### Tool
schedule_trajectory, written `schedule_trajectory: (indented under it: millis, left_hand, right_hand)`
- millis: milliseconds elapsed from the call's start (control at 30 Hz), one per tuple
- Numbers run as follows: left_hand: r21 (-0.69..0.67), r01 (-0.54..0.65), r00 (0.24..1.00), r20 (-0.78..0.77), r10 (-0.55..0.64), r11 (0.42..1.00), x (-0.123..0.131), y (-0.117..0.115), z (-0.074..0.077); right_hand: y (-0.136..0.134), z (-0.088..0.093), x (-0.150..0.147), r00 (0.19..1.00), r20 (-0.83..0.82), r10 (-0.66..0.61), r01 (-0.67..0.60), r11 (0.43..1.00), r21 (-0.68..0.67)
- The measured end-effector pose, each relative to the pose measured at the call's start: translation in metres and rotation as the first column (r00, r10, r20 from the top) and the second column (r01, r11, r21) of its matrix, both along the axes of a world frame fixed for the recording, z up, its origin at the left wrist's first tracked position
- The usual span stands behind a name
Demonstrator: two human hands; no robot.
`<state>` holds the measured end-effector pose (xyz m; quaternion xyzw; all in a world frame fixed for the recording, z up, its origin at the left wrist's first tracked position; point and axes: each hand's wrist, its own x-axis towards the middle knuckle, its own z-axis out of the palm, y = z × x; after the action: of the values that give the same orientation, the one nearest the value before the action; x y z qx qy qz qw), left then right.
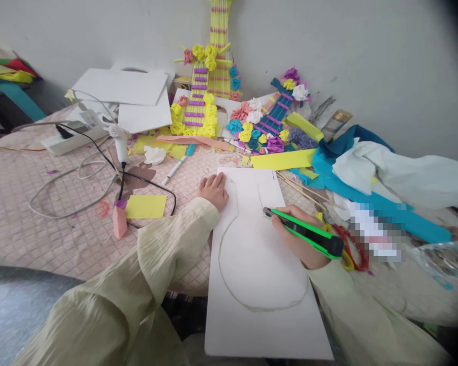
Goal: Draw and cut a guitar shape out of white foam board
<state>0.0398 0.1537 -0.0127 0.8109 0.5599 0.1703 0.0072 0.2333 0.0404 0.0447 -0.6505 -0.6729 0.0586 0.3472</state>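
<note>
A white board lies in front of me, its near end jutting past the table edge. Drawn on it is a green outline with a rounded body and a straight neck. My right hand grips a green and black utility knife, its tip over the board beside the neck's right line. Whether the blade touches the board I cannot tell. My left hand rests flat, fingers extended, on the board's upper left edge.
Red-handled scissors and thin sticks lie right of the board. To the left are a glue gun, cables, a power strip and a yellow paper piece. Flower-decorated paper instruments stand against the wall. Blue crepe paper spreads at right.
</note>
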Motion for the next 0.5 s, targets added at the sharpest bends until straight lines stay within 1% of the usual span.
schedule_trajectory:
  millis: [133, 267, 500]
  left_hand:
    - [0.001, -0.001, 1.0, -0.006, 0.001, 1.0, -0.001, -0.001, 0.001]
    - [0.006, 0.002, 1.0, -0.011, -0.002, 1.0, 0.0, -0.001, 0.002]
    - [-0.016, 0.003, 1.0, -0.019, -0.003, 1.0, 0.0, -0.001, 0.004]
  right_hand:
    - [-0.003, -0.001, 0.001, 1.0, 0.004, -0.01, 0.01, 1.0, 0.015]
    - [-0.006, 0.001, 0.001, 1.0, 0.018, -0.015, 0.015, 1.0, 0.028]
    - [-0.01, 0.009, 0.001, 1.0, -0.003, -0.013, 0.013, 0.998, -0.055]
